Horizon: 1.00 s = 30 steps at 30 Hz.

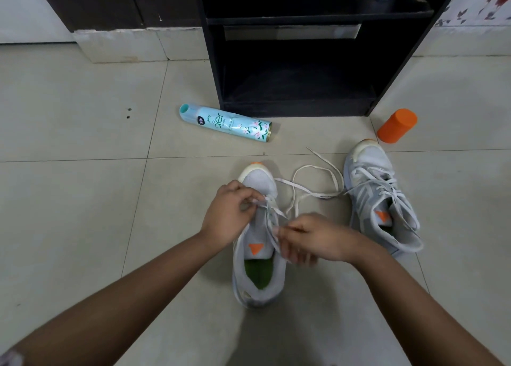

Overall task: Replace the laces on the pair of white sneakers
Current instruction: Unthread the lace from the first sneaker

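Left hand (229,213) fingertips (250,200) are pinching the lace (318,193) at the eyelets. The right hand (315,240), just beside, is pinching another strand, its lower fingers blurring. Under both, the near sneaker (260,183) is lying toe-away, slack looping beyond the right fingers toward the other sneaker (370,161). Best here, I reckon: keeping the strand flat, working one eyelet at a time, pulling evenly.

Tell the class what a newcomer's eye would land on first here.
At centre, the left hand and right hand pinch a white lace over a white sneaker on the floor. The second sneaker sits to its right; a teal spray can lies behind, an orange container farther right.
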Each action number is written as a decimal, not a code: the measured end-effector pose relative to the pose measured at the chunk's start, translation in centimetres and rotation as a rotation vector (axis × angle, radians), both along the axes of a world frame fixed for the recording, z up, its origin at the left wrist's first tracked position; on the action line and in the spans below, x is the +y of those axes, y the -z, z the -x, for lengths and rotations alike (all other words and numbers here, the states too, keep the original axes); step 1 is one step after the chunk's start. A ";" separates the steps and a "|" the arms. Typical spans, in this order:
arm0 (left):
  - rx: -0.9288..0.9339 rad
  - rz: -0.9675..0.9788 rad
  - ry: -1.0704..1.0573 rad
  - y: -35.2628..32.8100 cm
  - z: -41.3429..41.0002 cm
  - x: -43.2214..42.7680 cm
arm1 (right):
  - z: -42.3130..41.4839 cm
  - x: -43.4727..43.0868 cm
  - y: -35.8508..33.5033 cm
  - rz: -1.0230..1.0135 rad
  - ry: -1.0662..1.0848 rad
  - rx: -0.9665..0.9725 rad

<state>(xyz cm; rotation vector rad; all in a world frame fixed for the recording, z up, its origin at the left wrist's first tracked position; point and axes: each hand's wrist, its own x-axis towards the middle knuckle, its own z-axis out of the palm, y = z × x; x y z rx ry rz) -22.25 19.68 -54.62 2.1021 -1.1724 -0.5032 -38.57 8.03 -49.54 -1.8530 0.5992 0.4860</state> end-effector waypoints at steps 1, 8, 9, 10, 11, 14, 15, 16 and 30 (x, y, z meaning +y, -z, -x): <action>-0.012 0.016 0.012 0.1 0.1 -0.1 | 0.5 -0.1 0.1 -0.070 -0.044 0.137; -0.250 -0.052 0.034 -0.3 0.5 -0.6 | 0.2 0.3 2.1 0.188 0.296 -0.121; -0.266 -0.055 0.045 -0.3 0.6 -0.7 | -0.3 0.9 2.3 0.289 0.292 -0.144; -0.273 -0.064 0.051 -0.2 0.6 -0.8 | -0.8 1.4 2.3 0.391 0.260 -0.128; -0.273 -0.076 0.052 -0.1 0.6 -0.8 | -1.2 1.8 2.3 0.497 0.217 -0.101; -0.247 -0.067 0.064 0.2 0.6 -0.7 | -2.2 2.3 2.5 0.710 0.193 -0.082; -0.213 -0.046 0.060 0.3 0.7 -0.6 | -2.3 2.1 2.8 0.741 0.204 -0.074; -0.174 -0.029 0.052 0.5 0.6 -0.5 | -2.3 1.9 3.1 0.748 0.217 -0.060; -0.283 0.109 -0.029 -0.4 0.5 0.0 | -1.3 1.2 4.9 0.519 0.347 -0.101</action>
